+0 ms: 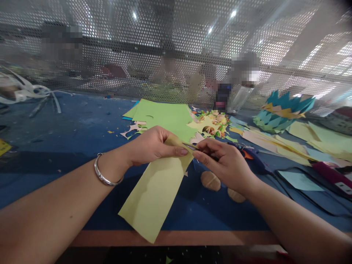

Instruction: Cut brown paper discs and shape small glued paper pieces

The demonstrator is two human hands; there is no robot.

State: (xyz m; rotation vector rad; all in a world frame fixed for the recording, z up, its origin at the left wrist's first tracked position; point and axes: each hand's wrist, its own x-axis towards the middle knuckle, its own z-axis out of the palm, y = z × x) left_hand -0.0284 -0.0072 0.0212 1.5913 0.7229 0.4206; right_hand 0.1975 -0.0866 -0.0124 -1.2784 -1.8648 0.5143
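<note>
My left hand [156, 146], with a silver bangle at the wrist, is closed on a pale yellow paper strip [154, 198]. Its thumb lies on top, and the long end of the strip hangs toward the table's front edge. My right hand [222, 161] grips small scissors; their metal blades [189, 146] meet the upper right edge of the paper, and the handles are hidden in the fingers. Under and beside the right hand lie two round brown pieces [210, 180]. Beyond both hands are green paper sheets [165, 113].
Paper scraps [211, 123] are piled behind my right hand. To the right stand a teal zigzag paper crown [283, 112], loose paper strips [277, 143], a dark blue tool with a cable [257, 159] and a purple power strip [334, 178]. A perforated metal screen [154, 47] closes off the back.
</note>
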